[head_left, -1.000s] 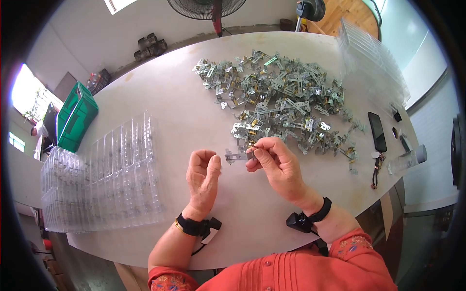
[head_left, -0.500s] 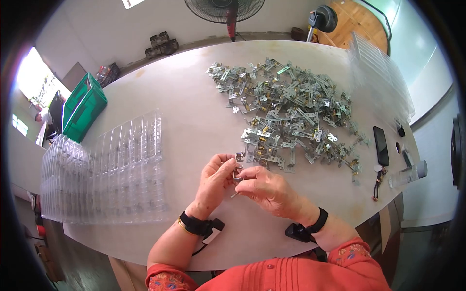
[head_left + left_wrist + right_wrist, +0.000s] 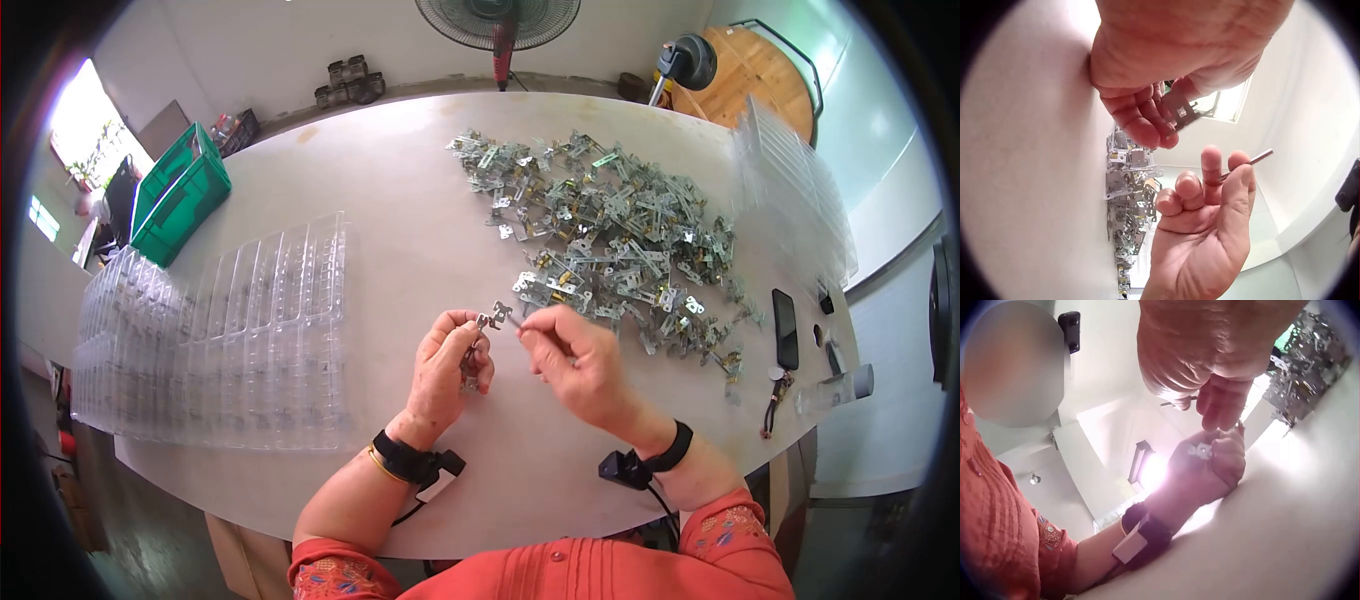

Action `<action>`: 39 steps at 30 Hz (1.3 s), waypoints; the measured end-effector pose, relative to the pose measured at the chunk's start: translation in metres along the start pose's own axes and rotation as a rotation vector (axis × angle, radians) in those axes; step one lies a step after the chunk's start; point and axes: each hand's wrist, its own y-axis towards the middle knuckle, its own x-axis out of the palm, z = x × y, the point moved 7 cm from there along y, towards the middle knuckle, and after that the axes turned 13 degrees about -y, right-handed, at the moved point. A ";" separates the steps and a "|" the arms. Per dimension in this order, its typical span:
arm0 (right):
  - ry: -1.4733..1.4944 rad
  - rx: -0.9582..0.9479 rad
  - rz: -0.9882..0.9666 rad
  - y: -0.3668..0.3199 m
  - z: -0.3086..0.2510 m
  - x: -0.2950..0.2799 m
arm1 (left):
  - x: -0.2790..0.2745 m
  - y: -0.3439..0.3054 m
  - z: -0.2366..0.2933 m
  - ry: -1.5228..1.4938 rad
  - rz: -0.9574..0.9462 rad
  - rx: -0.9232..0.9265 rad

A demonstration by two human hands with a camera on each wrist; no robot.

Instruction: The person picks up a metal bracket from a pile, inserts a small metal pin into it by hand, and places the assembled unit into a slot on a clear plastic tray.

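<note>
A small flat metal bracket [image 3: 1179, 115] with a square hole is gripped between the thumb and curled fingers of my left hand [image 3: 445, 375]. Its notched upper end [image 3: 500, 313] sticks out toward my right hand [image 3: 580, 365] in the head view. Between thumb and forefinger the right hand pinches a thin metal rod [image 3: 1263, 156], which points up and away in the left wrist view. Just beyond both hands lies a big pile of similar metal brackets [image 3: 620, 230], some with brass-coloured parts.
Stacked clear plastic trays [image 3: 260, 330] lie on the table's left side, and more clear trays [image 3: 790, 190] stand at the far right. A green crate [image 3: 180, 200] is at the back left. A phone [image 3: 786, 330] and a clear bottle [image 3: 845, 388] sit near the right edge.
The metal bracket, earlier in my right hand, was between both hands half a second ago; now my left hand holds it. My right hand has drawn back rightward with the rod. The head view has shifted.
</note>
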 end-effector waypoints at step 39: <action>-0.171 0.226 -0.239 0.013 0.015 0.003 | 0.019 -0.013 0.003 0.445 -0.119 0.261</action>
